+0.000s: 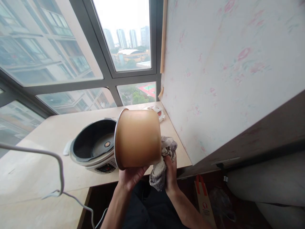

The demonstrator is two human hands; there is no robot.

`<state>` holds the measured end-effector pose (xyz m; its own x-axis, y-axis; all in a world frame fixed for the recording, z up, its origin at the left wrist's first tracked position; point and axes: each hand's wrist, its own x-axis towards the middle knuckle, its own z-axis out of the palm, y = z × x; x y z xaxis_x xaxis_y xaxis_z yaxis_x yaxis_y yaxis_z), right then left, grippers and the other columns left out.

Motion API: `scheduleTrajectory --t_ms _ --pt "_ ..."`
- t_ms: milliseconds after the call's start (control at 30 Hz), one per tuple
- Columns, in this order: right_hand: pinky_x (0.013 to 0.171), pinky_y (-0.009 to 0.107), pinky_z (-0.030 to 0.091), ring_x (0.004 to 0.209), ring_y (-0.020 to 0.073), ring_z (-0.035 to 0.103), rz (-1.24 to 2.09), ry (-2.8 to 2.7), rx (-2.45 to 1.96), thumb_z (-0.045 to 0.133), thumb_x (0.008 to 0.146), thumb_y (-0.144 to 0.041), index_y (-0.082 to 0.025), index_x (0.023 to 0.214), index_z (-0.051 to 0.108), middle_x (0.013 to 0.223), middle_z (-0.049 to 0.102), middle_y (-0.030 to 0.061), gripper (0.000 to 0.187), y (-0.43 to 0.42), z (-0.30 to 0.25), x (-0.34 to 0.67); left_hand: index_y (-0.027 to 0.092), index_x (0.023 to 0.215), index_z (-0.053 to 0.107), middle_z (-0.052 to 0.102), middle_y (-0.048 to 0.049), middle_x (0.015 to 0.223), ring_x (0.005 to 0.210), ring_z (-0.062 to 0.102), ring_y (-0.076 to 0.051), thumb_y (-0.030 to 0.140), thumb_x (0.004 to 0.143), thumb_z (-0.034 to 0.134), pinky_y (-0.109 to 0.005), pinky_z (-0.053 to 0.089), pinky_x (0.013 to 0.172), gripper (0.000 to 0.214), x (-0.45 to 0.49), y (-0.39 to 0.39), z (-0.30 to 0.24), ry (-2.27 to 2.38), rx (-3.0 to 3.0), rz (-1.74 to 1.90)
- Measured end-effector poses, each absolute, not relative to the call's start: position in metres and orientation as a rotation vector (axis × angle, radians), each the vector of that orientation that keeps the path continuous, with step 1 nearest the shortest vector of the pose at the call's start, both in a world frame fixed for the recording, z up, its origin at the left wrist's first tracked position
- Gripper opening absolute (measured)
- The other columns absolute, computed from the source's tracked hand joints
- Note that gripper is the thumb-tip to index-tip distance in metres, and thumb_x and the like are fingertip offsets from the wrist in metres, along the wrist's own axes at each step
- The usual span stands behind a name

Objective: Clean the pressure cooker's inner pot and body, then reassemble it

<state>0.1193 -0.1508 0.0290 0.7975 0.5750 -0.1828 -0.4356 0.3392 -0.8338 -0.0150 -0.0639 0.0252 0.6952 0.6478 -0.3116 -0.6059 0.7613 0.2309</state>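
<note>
A gold-coloured inner pot [139, 138] lies tipped on its side in the air, its silver rim facing left. My left hand [132, 176] supports it from below near the rim, with the fingers partly hidden behind the pot. Bunched in my right hand [171, 173] is a grey and white cloth [158, 174], which touches the base end of the pot. Left of the pot, the open electric cooker [95, 148] stands on the wooden ledge without its lid, its dark inside and a small central disc showing.
Behind the pot, a white and red plastic part [160, 113] rests in the ledge's [57, 127] back corner. A white cable [60, 171] loops at the left. Wallpapered wall [214, 79] borders the right. A paper bag [204, 200] stands on the floor.
</note>
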Motion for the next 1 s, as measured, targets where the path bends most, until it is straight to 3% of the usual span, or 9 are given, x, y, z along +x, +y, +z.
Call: scheduleTrajectory --t_ms 200,333,433,533,633,800,900,1000 --pt "0.095 0.039 0.052 0.113 0.0265 0.065 0.307 -0.195 -1.151 0.075 0.074 -0.036 -0.024 0.14 0.053 0.126 0.068 0.0065 0.071 -0.169 0.071 0.117 0.02 0.145 0.058 0.073 -0.0178 0.126 0.112 0.07 -0.037 0.027 0.097 0.05 -0.057 0.056 0.097 0.049 0.006 -0.076 0.035 0.479 0.156 0.689" --pt "0.092 0.036 0.052 0.104 0.0236 0.066 0.171 -0.381 -1.155 0.076 0.074 -0.033 -0.023 0.13 0.06 0.118 0.071 0.0046 0.06 -0.158 0.106 0.154 0.015 0.137 0.064 0.076 -0.0186 0.113 0.105 0.073 -0.036 0.021 0.094 0.052 -0.053 0.058 0.095 0.046 0.01 -0.085 0.033 0.481 0.165 0.612" --pt "0.078 0.032 0.054 0.085 0.0213 0.067 0.39 -0.597 -1.2 0.077 0.072 -0.033 -0.021 0.116 0.067 0.098 0.074 0.0022 0.047 -0.132 0.127 0.203 0.016 0.137 0.064 0.077 -0.0166 0.109 0.101 0.074 -0.033 0.019 0.093 0.052 -0.051 0.06 0.091 0.046 0.005 -0.089 0.03 0.511 0.164 0.611" --pt "0.08 0.03 0.053 0.084 0.0189 0.067 0.506 -0.684 -1.227 0.076 0.069 -0.029 -0.018 0.106 0.07 0.093 0.075 -0.0001 0.039 -0.094 0.128 0.252 0.015 0.138 0.062 0.078 -0.0164 0.104 0.097 0.074 -0.032 0.021 0.094 0.053 -0.048 0.061 0.088 0.046 -0.002 -0.093 0.026 0.516 0.172 0.584" --pt "0.081 0.027 0.051 0.075 0.013 0.067 0.836 -0.699 -1.2 0.056 0.081 -0.031 -0.008 0.095 0.073 0.082 0.072 -0.0016 0.032 -0.061 0.11 0.275 0.014 0.141 0.059 0.077 -0.0186 0.106 0.095 0.074 -0.033 0.025 0.096 0.05 -0.048 0.062 0.083 0.047 -0.007 -0.096 0.018 0.469 0.17 0.563" --pt "0.069 0.039 0.058 0.07 0.0242 0.069 1.097 -0.569 -1.069 0.076 0.07 -0.039 -0.02 0.075 0.071 0.068 0.072 0.0022 0.021 -0.057 0.058 0.253 0.026 0.15 0.051 0.076 -0.0159 0.114 0.1 0.073 -0.034 0.026 0.097 0.045 -0.051 0.06 0.085 0.053 -0.007 -0.091 0.008 0.299 0.117 0.564" --pt "0.063 0.039 0.058 0.063 0.0229 0.067 1.196 -0.385 -0.991 0.077 0.065 -0.046 -0.022 0.067 0.067 0.062 0.069 0.0014 0.026 -0.069 0.03 0.221 0.03 0.151 0.049 0.072 -0.0147 0.128 0.109 0.07 -0.034 0.03 0.098 0.045 -0.055 0.057 0.093 0.053 -0.001 -0.086 0.02 0.277 0.092 0.604" --pt "0.065 0.04 0.059 0.07 0.026 0.07 1.187 -0.323 -0.938 0.072 0.063 -0.059 -0.024 0.069 0.068 0.065 0.071 0.0026 0.036 -0.08 0.016 0.183 0.03 0.141 0.061 0.072 -0.0119 0.129 0.116 0.067 -0.035 0.034 0.097 0.046 -0.058 0.052 0.1 0.046 0.007 -0.083 0.04 0.337 0.104 0.689"
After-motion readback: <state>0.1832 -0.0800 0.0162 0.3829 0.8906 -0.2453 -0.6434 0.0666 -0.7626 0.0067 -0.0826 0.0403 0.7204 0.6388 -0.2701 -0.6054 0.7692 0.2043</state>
